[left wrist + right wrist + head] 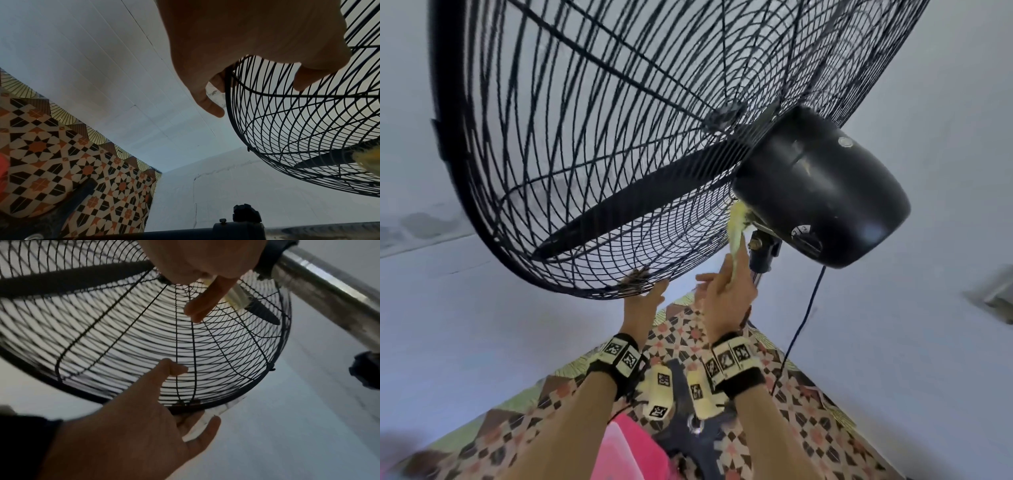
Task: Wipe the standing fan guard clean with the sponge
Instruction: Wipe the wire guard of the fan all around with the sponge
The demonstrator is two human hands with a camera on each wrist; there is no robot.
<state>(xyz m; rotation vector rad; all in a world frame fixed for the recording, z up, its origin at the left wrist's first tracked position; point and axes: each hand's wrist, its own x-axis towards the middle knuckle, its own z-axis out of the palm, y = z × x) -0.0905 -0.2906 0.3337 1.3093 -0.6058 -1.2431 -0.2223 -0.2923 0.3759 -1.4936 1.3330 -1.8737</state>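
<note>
The black wire fan guard (585, 154) fills the upper head view, tilted over me. My left hand (643, 301) grips its bottom rim; in the right wrist view this left hand (133, 426) has its thumb over the wires and its fingers under the rim. The left wrist view shows those fingers (308, 79) curled round the guard (298, 129). My right hand (726, 298) holds a yellow sponge (736, 236) against the rear of the guard, just below the motor. In the right wrist view the sponge (236, 296) lies behind the fingers (205, 305), on the guard (123, 337).
The black motor housing (818, 185) sits right of the guard, with a dark power cord (801, 322) hanging down. The metal pole (329, 288) and a black knob (366, 369) are close by. Below lie the patterned tile floor (808, 428), the fan base (688, 438) and a pink object (626, 448).
</note>
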